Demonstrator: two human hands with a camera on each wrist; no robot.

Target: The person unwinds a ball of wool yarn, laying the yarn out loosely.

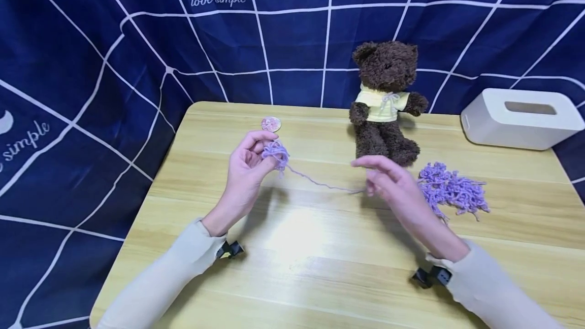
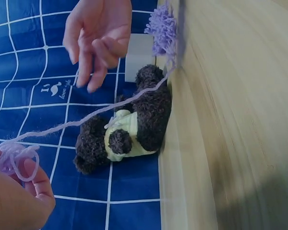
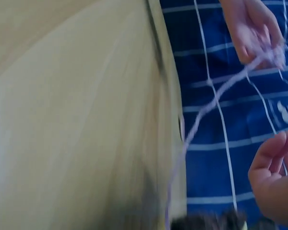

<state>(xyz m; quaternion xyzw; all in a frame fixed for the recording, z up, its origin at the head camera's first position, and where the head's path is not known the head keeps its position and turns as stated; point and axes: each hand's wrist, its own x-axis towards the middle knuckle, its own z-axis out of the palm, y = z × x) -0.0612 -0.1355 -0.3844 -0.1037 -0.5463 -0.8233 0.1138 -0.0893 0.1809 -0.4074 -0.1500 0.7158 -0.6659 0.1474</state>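
Observation:
My left hand (image 1: 244, 171) pinches a small looped bundle of lilac yarn (image 1: 276, 155) between thumb and fingers, above the table. From the bundle a single strand (image 1: 315, 182) runs right, sagging slightly. In the left wrist view that strand (image 2: 86, 116) leads down to a crinkled purple yarn pile (image 2: 162, 31) on the tabletop. My right hand (image 1: 395, 187) hovers left of the pile, fingers loosely bent. Seen from the left wrist, the right hand (image 2: 101, 36) holds nothing, and the strand passes apart from it. Blur softens the right wrist view.
A brown teddy bear (image 1: 388, 100) in a yellow top sits at the back of the wooden table (image 1: 292, 278). A white tissue box (image 1: 521, 118) stands at the back right. Behind the left hand lies a round pink patterned disc (image 1: 271, 124). Blue checked cloth (image 1: 297, 39) hangs behind.

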